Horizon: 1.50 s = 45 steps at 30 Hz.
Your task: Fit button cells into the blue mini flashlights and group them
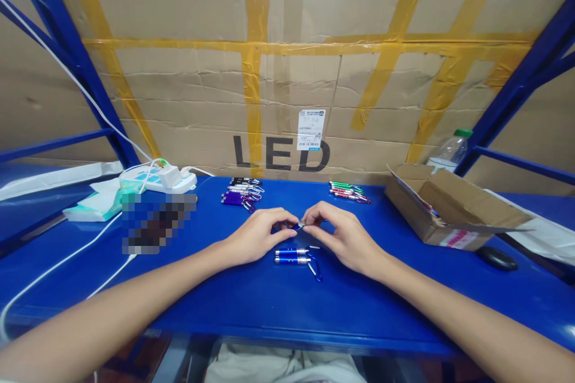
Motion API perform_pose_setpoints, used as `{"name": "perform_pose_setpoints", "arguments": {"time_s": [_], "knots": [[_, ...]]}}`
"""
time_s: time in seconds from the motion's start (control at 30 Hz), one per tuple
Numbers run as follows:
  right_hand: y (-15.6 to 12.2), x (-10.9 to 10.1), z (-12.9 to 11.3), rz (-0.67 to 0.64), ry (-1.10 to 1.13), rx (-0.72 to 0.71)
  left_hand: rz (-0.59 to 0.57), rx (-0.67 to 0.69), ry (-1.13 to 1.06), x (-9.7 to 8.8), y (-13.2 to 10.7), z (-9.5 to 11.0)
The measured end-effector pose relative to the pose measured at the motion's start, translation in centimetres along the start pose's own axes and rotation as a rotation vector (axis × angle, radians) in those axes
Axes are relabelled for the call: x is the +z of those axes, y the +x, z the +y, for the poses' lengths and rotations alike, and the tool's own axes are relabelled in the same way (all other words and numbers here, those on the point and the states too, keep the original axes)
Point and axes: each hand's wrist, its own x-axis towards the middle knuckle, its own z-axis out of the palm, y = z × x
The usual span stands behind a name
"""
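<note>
Over the middle of the blue table (251, 305), my left hand (260, 234) and my right hand (335, 232) meet fingertip to fingertip. Both are pinched on a small blue keychain flashlight (298, 226) held between them, mostly hidden by the fingers. Just below the hands two blue keychain flashlights (293, 255) lie side by side on the table, with clips at their right ends.
Purple and black flashlights (240, 193) and red and green ones (349, 191) lie in groups at the back. An open cardboard box (449, 206) sits right, a black mouse (496, 258) beside it, a bottle (449, 151) behind. A power strip (157, 178) and cables lie left.
</note>
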Motion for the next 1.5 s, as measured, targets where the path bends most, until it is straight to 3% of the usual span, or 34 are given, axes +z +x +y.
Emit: {"name": "perform_pose_setpoints", "arguments": {"time_s": [0.57,0.73,0.9,1.0,1.5], "knots": [[-0.1,-0.1,-0.1,-0.047,-0.071,-0.105,-0.035,0.009,-0.117,0.3,-0.1,0.2],[0.1,-0.1,0.7,0.103,-0.165,0.017,0.003,-0.018,-0.115,0.3,0.0,-0.2],[-0.2,-0.1,3.0,-0.107,-0.494,0.122,0.016,-0.023,-0.093,0.2,0.1,-0.2],[-0.3,-0.1,3.3,-0.2,-0.575,0.14,0.02,-0.021,-0.087,0.2,0.1,-0.2],[-0.3,-0.2,2.0,-0.168,-0.498,0.038,0.025,-0.066,-0.073,0.2,0.2,-0.2]]}}
